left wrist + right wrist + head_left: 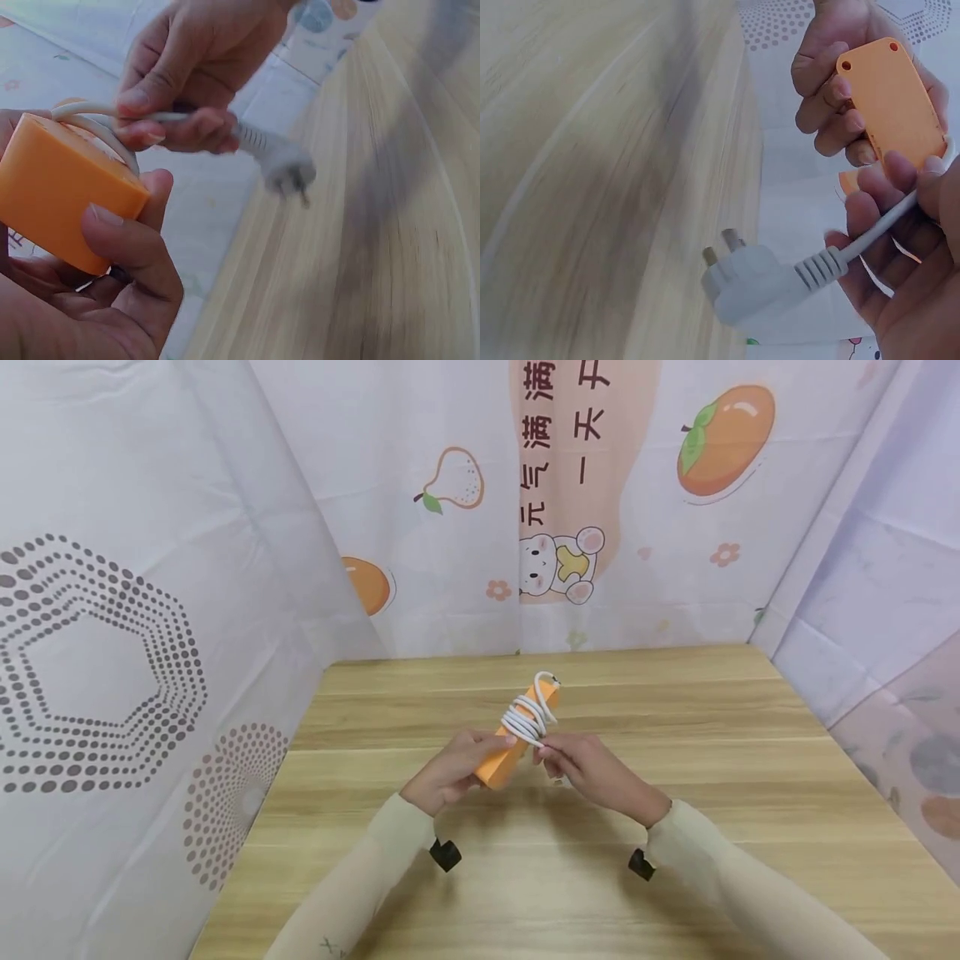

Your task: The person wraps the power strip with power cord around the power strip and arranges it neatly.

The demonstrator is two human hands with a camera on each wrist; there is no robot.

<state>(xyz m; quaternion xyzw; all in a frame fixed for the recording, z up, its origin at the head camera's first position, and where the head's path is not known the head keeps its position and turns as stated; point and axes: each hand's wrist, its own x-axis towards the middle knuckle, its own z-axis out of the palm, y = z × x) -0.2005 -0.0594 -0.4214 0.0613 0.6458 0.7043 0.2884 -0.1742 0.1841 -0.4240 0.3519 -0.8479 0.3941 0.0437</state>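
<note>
An orange power strip (497,768), with its white cord (522,720) wound in several turns around its middle, is held tilted above the table. My left hand (452,766) grips its near end; in the left wrist view the thumb lies along the orange casing (64,195). My right hand (596,772) pinches the cord close beside the strip. Beyond those fingers hangs the plug (754,285), its metal pins showing in both wrist views. The strip's underside (896,97), with small round holes, faces the right wrist camera. Its socket side cannot be made out.
Beneath both hands lies a wood-grain table (375,718). White printed curtains (420,568) with fruit and cartoon patterns stand behind it and along both sides. A black wrist device (446,855) sits under the left cuff, another (641,864) under the right.
</note>
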